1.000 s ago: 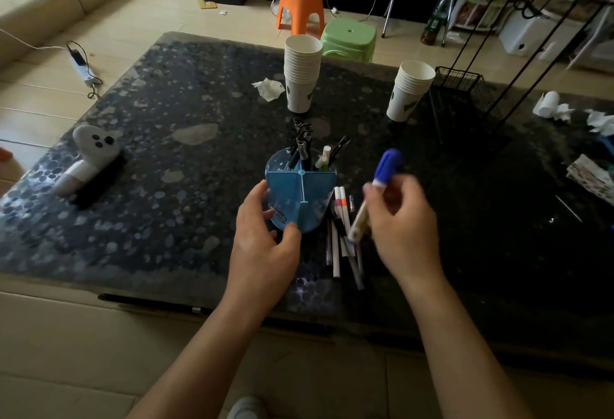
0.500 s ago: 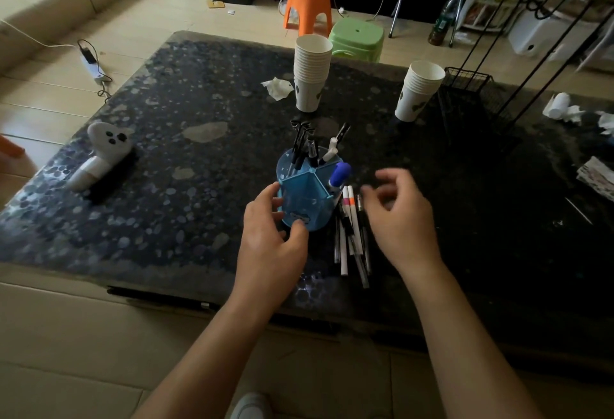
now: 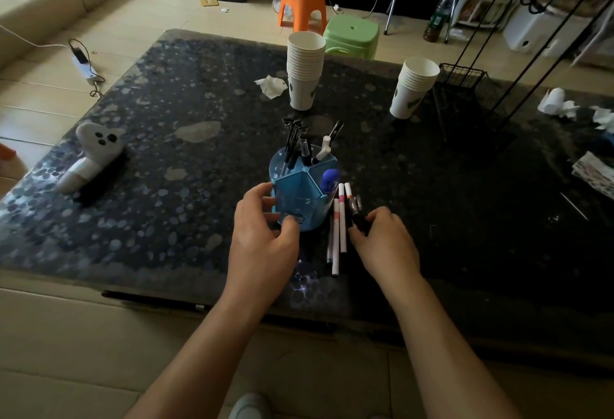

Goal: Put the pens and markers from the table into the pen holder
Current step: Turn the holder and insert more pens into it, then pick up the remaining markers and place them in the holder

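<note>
A blue divided pen holder (image 3: 304, 186) stands near the table's front edge. Several dark pens (image 3: 294, 146) stick out of its far compartments, and a blue-capped marker (image 3: 330, 179) sits in the right one. My left hand (image 3: 262, 232) grips the holder's near left side. To its right several pens and markers (image 3: 339, 229) lie on the table, white ones and dark ones. My right hand (image 3: 385, 242) rests on this pile, its fingertips closing around a dark pen (image 3: 357, 217).
Two stacks of paper cups (image 3: 305, 73) (image 3: 413, 90) stand behind the holder. A white ghost-shaped object (image 3: 89, 156) lies at the left. A black wire rack (image 3: 465, 96) stands at the right, with crumpled tissue (image 3: 270, 86) and papers (image 3: 594, 171) nearby.
My right hand dropped the blue-capped marker into the holder's right compartment, then came down onto the pile of pens beside it. My left hand stayed on the holder.
</note>
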